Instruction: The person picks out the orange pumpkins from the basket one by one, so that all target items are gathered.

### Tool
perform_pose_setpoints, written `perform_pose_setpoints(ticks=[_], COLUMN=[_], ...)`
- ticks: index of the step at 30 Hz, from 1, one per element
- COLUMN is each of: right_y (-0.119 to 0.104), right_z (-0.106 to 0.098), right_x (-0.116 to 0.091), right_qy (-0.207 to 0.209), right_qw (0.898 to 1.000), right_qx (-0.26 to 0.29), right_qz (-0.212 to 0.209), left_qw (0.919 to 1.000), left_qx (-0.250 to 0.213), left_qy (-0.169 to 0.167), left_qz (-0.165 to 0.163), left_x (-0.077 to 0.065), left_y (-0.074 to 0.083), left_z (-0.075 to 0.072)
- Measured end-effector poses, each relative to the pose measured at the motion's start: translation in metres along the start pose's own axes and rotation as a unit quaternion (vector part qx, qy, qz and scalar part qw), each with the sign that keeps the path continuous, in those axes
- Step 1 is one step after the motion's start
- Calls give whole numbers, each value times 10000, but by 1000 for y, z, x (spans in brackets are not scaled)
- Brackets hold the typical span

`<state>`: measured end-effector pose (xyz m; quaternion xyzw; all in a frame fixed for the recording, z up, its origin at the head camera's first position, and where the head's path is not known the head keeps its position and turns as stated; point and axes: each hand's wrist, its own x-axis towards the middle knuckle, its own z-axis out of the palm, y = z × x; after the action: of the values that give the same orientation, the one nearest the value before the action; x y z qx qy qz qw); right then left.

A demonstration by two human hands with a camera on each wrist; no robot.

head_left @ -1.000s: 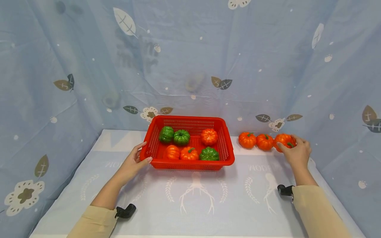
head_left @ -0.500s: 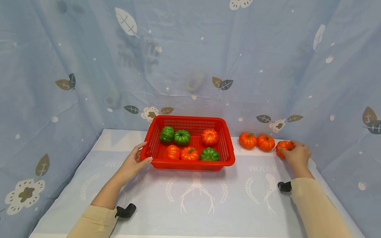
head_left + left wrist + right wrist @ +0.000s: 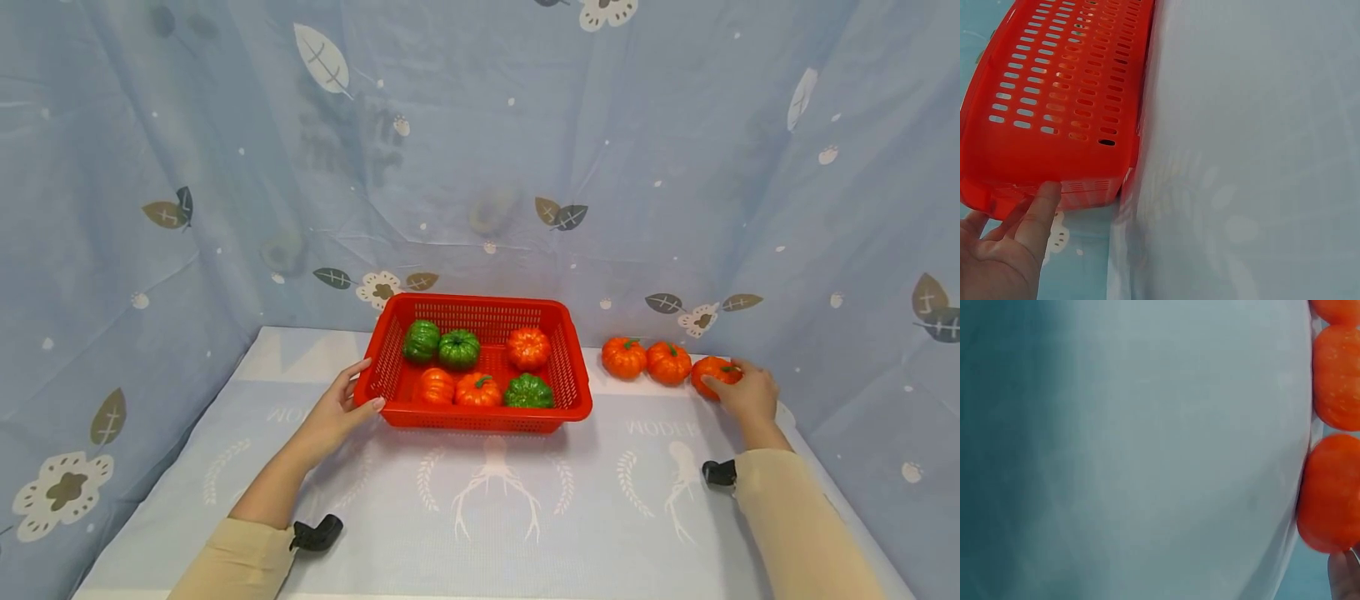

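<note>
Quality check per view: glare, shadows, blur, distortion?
Head: fairly crisp, small glints on the green pumpkins, soft shadow beside the right sleeve. Left wrist: slightly soft, red basket holes still readable. Right wrist: worst; hazy, dark teal band at left, tablecloth edge looks bowed, lowest orange pumpkin cropped by the frame.

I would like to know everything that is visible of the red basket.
The basket is red, glossy, rectangular and plastic-looking, with a rim and slotted walls. It stands upright on the table, close to the curtain. Three orange pumpkins and three green pumpkins lie inside; some floor shows. The left hand touches its left end.
</note>
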<state>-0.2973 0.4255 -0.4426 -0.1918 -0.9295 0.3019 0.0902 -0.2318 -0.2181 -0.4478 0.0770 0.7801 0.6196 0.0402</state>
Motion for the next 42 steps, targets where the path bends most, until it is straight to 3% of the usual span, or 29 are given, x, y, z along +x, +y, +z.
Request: perform_pose_setpoints(ticks=[10,26,42], right_y=[0,-1,4], right_z=[-14,-2,-3], right_x=[-6,9,8], right_qy=[-149,-122,-96], right_qw=[9985,9947,9936], right_qx=[310,555,778], right_qz=[432,861,809], left_qw=[10000,9999,9999], left_qx=[76,134,34], left_qy=[24,46,-23], left_qz=[-2,19,121], left_x=[-1,1,3], left_y=[2,-1,-5], left_z=[0,-2,-1])
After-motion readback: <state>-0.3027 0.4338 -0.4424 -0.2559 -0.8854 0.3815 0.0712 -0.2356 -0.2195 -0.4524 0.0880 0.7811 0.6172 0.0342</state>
